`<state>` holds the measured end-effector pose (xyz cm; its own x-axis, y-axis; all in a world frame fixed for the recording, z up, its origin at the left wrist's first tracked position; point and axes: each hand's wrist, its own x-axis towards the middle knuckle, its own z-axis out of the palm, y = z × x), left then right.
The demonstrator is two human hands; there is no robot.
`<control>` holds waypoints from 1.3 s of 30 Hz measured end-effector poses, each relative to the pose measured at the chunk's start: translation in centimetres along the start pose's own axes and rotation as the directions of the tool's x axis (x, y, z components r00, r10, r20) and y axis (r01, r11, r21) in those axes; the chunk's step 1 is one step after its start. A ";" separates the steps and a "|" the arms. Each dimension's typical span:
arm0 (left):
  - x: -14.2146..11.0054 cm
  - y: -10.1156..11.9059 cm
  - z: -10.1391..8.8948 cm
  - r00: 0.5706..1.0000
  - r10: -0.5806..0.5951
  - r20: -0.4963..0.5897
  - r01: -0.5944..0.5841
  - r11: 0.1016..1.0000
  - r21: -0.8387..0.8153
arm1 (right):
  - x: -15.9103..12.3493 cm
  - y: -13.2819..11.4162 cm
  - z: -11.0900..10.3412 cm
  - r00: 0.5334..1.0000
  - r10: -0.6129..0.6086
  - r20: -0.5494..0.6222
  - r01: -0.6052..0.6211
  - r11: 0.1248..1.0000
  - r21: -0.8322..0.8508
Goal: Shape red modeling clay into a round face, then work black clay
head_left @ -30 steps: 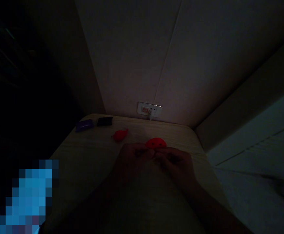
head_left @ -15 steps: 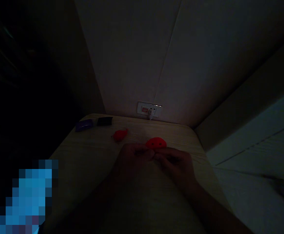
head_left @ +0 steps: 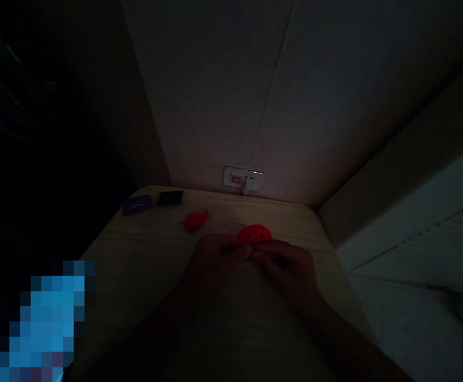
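A rounded red piece with two dark dots like eyes shows just beyond my fingertips, perhaps modelling clay. My left hand pinches at its lower left edge, fingers closed. From the other side, my right hand is closed as well, its thumb and finger meeting the left thumb below the dots. The fingers hide the piece's lower part. To the left, apart from both hands, a crumpled red lump with thin twisted ends lies on the wooden tabletop.
At the table's back left lie a purple packet and a flat black packet. A socket plate with a red switch and a plug is on the wall just behind. A pale panel stands right of the table. The light is dim.
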<state>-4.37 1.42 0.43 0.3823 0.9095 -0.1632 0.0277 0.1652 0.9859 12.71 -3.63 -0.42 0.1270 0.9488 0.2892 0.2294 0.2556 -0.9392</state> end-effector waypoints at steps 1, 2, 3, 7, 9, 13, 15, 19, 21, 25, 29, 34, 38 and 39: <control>0.0 0.1 0.0 1.000 0.004 -0.001 -0.004 1.000 0.008 | 0.0 0.1 0.0 1.000 -0.001 0.003 0.001 1.000 -0.001; 0.0 0.1 0.0 1.000 0.009 -0.004 -0.009 1.000 0.016 | -0.1 0.1 0.0 1.000 -0.004 0.003 0.004 1.000 -0.001; 0.0 0.2 0.0 1.000 0.012 -0.007 -0.012 1.000 0.024 | -0.1 0.2 0.0 1.000 -0.007 0.001 0.007 1.000 -0.002; -0.1 0.4 0.0 1.000 0.015 0.002 -0.015 1.000 0.018 | -0.1 0.5 -0.1 1.000 -0.027 0.005 0.028 0.999 -0.021; -0.1 0.4 0.0 1.000 0.015 0.003 -0.016 0.999 0.029 | 0.0 0.5 -0.1 0.999 -0.032 0.013 0.032 0.999 -0.022; -0.2 0.4 0.0 1.000 0.014 -0.005 -0.014 1.000 0.007 | 0.0 0.3 -0.1 0.999 -0.046 0.014 0.046 0.999 -0.022; -0.1 0.4 -0.1 1.000 0.029 -0.004 -0.029 1.000 -0.004 | 0.0 0.3 -0.1 0.998 -0.055 0.008 0.056 0.998 -0.024; -0.1 0.3 0.0 0.999 0.041 0.021 -0.041 0.999 0.003 | -0.1 0.5 -0.1 1.000 -0.027 -0.004 0.027 1.000 -0.012; -0.1 0.4 0.0 0.999 0.032 0.013 -0.032 0.999 -0.002 | -0.1 0.5 -0.1 1.000 -0.011 -0.016 0.011 1.000 -0.009; -0.2 0.6 0.1 1.000 0.013 -0.011 -0.013 1.000 0.006 | -0.2 0.3 -0.1 1.000 0.030 -0.009 -0.030 1.000 0.002; -0.2 0.7 0.1 0.999 0.036 0.009 -0.036 0.999 0.009 | -0.2 0.0 -0.1 0.999 0.035 -0.011 -0.035 0.999 -0.004; -0.2 0.5 0.1 0.999 0.037 -0.014 -0.037 0.999 0.016 | -0.2 -0.5 -0.1 0.998 0.056 -0.024 -0.056 0.998 -0.003; -0.1 0.4 0.2 0.999 0.013 -0.032 -0.012 1.000 0.010 | -0.1 -0.6 0.1 0.998 0.056 -0.032 -0.055 0.998 0.013; -0.1 0.4 0.2 0.999 0.010 -0.037 -0.010 1.000 0.013 | -0.1 -0.5 0.1 0.998 0.052 -0.030 -0.052 0.999 0.008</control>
<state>-4.22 1.33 0.88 0.3486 0.9245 -0.1543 0.0359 0.1513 0.9878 12.48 -3.87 0.02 0.1681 0.9547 0.2454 0.2150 0.2075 -0.9543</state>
